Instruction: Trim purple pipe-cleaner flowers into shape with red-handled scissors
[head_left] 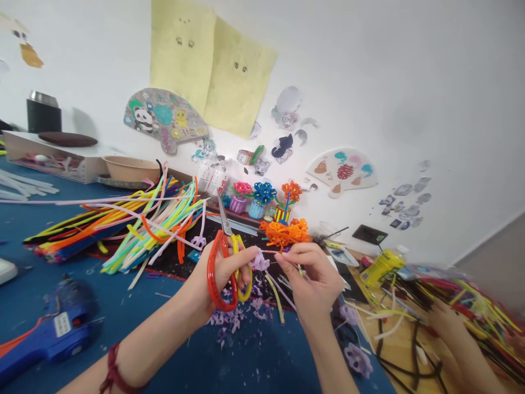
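My left hand point(229, 268) is closed, with the scissors point(223, 273) hooked on its fingers, blades pointing up and away from me. Between its thumb and fingertips it also pinches a lilac pipe-cleaner flower point(260, 260). A thin pale pipe-cleaner stem point(269, 251) runs from the flower to my right hand point(310, 273), whose thumb and fingers are pinched on it. Purple fuzz clippings point(229, 320) lie on the blue table mat point(205, 361) below. Another lilac flower point(199, 242) lies left of the scissors, and more lilac flowers point(357, 360) are beside my right forearm.
A bundle of coloured pipe cleaners point(123, 219) lies at left, a blue glue gun point(57, 328) nearer me. Orange flowers point(287, 231) and small potted flowers point(264, 200) stand by the wall. At right are a yellow bottle point(383, 266) and another person's hand point(447, 323).
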Available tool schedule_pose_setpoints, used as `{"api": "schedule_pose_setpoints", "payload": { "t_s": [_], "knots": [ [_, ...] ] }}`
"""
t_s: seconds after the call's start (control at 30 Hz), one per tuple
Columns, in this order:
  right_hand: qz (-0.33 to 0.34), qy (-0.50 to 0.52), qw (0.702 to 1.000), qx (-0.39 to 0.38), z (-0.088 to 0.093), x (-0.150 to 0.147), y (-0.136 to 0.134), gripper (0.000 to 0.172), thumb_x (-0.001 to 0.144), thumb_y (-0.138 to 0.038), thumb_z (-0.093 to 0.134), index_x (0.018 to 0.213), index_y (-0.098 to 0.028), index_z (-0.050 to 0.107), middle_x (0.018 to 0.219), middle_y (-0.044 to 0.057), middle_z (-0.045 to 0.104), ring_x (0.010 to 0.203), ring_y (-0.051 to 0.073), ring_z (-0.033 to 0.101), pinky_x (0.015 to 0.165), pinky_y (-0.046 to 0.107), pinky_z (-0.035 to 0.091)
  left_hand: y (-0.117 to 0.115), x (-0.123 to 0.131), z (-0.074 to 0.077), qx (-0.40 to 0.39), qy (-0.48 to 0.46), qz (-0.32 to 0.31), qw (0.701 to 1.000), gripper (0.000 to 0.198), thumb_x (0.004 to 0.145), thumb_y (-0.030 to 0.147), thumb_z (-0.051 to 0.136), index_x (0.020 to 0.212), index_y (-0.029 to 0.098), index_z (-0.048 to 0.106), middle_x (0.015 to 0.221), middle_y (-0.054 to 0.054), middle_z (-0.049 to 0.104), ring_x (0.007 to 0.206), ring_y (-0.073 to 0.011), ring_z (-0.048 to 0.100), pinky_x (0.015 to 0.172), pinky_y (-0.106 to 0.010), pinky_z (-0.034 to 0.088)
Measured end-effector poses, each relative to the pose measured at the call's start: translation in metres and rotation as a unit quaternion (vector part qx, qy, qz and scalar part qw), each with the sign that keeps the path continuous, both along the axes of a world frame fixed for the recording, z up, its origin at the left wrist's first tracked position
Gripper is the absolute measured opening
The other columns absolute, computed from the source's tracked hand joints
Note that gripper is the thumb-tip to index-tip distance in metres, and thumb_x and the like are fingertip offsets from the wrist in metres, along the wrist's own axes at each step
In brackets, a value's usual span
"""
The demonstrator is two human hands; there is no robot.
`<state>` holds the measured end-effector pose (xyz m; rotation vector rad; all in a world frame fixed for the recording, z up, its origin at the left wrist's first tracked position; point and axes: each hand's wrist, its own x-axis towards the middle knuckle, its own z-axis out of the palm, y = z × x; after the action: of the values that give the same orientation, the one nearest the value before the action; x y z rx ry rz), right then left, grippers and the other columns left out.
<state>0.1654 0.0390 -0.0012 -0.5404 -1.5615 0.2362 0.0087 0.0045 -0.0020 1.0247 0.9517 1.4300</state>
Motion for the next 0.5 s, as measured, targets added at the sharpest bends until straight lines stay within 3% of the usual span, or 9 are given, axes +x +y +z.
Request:
{"api": "schedule_pose_setpoints", "payload": {
  "t_s": [0.03, 0.1, 0.2, 0.3, 0.5],
  "knots": [
    [0.02, 0.006, 0.999, -0.026, 0.0, 0.0, 0.001, 0.01, 0.072, -0.018, 0.074, 0.074, -0.019, 0.065, 0.074, 0.001, 0.061, 0.065, 0.014, 0.058, 0.058, 0.027, 0.049, 0.0, 0.0, 0.0, 0.001, 0.001, -0.001, 1.0, 0.031, 0.074, 0.042, 0.067, 0.062, 0.019, 0.051, 0.041, 0.006, 0.054, 0.036, -0.0063, 0.047, 0.037, -0.017, 0.038],
    [0.09, 0.017, 0.99, -0.109, -0.002, -0.002, 0.005, 0.027, 0.069, -0.023, 0.076, 0.093, -0.021, 0.063, 0.083, 0.002, 0.062, 0.065, 0.013, 0.059, 0.059, 0.026, 0.051, -0.001, 0.0, 0.002, 0.009, 0.009, 0.006, 1.0, 0.032, 0.075, 0.042, 0.067, 0.061, 0.018, 0.05, 0.041, 0.005, 0.055, 0.037, -0.0064, 0.048, 0.038, -0.017, 0.039],
    [0.188, 0.014, 0.953, -0.237, -0.005, -0.008, 0.007, 0.05, 0.07, -0.031, 0.076, 0.115, -0.024, 0.054, 0.092, 0.003, 0.064, 0.068, 0.013, 0.062, 0.062, 0.026, 0.053, -0.003, 0.0, 0.005, 0.023, 0.023, 0.045, 0.998, 0.031, 0.075, 0.042, 0.066, 0.065, 0.018, 0.049, 0.042, 0.005, 0.055, 0.038, -0.0074, 0.049, 0.04, -0.018, 0.042],
    [0.203, 0.0, 0.936, -0.286, -0.008, -0.017, 0.004, 0.034, 0.076, -0.033, 0.07, 0.107, -0.02, 0.063, 0.095, 0.006, 0.068, 0.077, 0.016, 0.066, 0.069, 0.027, 0.055, -0.003, 0.002, 0.006, 0.037, 0.042, 0.072, 0.996, 0.03, 0.075, 0.042, 0.066, 0.071, 0.019, 0.047, 0.043, 0.006, 0.055, 0.038, -0.0096, 0.05, 0.04, -0.021, 0.043],
    [0.141, 0.046, 0.949, -0.277, -0.008, -0.028, -0.011, 0.015, 0.082, -0.03, 0.064, 0.088, -0.018, 0.072, 0.096, 0.007, 0.07, 0.09, 0.019, 0.065, 0.078, 0.03, 0.053, -0.003, 0.005, -0.003, 0.083, 0.125, 0.091, 0.985, 0.033, 0.076, 0.045, 0.064, 0.083, 0.023, 0.041, 0.05, 0.009, 0.054, 0.041, -0.0122, 0.053, 0.04, -0.023, 0.043]
  ]
}}
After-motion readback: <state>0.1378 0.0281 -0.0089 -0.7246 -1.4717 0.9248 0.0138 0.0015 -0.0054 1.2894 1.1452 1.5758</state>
